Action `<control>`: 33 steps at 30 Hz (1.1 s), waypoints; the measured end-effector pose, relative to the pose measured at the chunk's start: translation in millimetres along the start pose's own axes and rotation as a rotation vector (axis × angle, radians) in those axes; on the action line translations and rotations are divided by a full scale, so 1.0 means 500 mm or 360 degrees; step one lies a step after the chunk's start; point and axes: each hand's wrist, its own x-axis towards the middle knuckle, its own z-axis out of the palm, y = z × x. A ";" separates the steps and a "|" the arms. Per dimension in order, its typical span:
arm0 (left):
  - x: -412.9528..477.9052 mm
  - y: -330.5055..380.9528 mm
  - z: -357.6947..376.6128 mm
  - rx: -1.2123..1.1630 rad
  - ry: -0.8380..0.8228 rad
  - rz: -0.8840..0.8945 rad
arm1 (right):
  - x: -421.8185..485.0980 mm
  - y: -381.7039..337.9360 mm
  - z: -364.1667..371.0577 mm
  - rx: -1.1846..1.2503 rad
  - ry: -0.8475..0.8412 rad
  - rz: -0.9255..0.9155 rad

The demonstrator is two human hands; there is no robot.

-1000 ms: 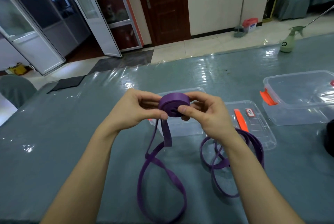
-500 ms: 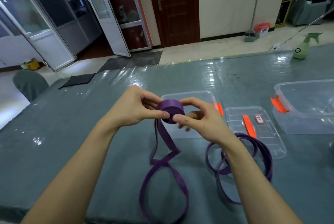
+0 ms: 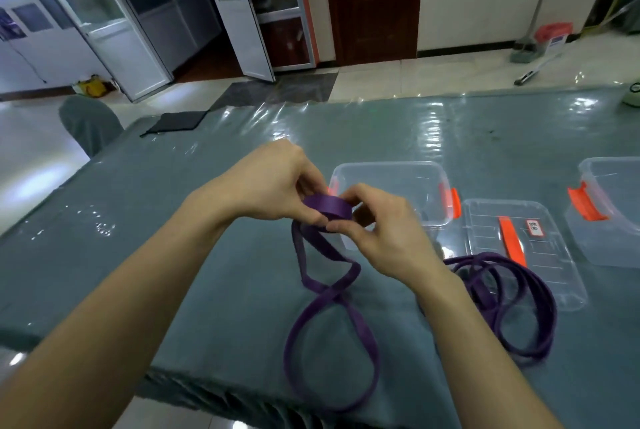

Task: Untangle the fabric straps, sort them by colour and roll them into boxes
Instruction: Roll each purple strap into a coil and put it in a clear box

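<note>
Both hands hold a small purple strap roll (image 3: 327, 208) above the table. My left hand (image 3: 273, 186) pinches its left side and my right hand (image 3: 377, 234) pinches its right side. The unrolled part of the purple strap (image 3: 325, 321) hangs from the roll and lies in a figure-eight loop toward the near table edge. More loops of purple strap (image 3: 512, 307) lie right of my right forearm, partly on a flat lid. A clear box (image 3: 391, 172) with orange clips stands just behind my hands.
A clear lid (image 3: 540, 248) with an orange strip and a label lies right of the box. Another clear box (image 3: 609, 214) with an orange clip stands at the right edge. The table (image 3: 173, 220) has a grey-green cover under plastic film. A covered chair (image 3: 88, 125) stands at the far left corner.
The view has shifted, so the boxes sit further right in frame. The hanging strap now crosses into a figure-eight. Both hands kept hold of the roll.
</note>
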 end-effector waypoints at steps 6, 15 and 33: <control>-0.027 -0.066 -0.004 -0.1078 0.0431 -0.0042 | 0.071 -0.044 -0.036 0.0979 0.0218 0.0157; 0.043 -0.060 -0.166 -0.1355 0.0971 0.0097 | 0.240 -0.196 -0.047 0.1702 0.0289 0.0053; 0.075 -0.079 -0.463 -0.0146 0.0260 0.0135 | 0.438 -0.290 -0.150 -0.0070 -0.0314 -0.0229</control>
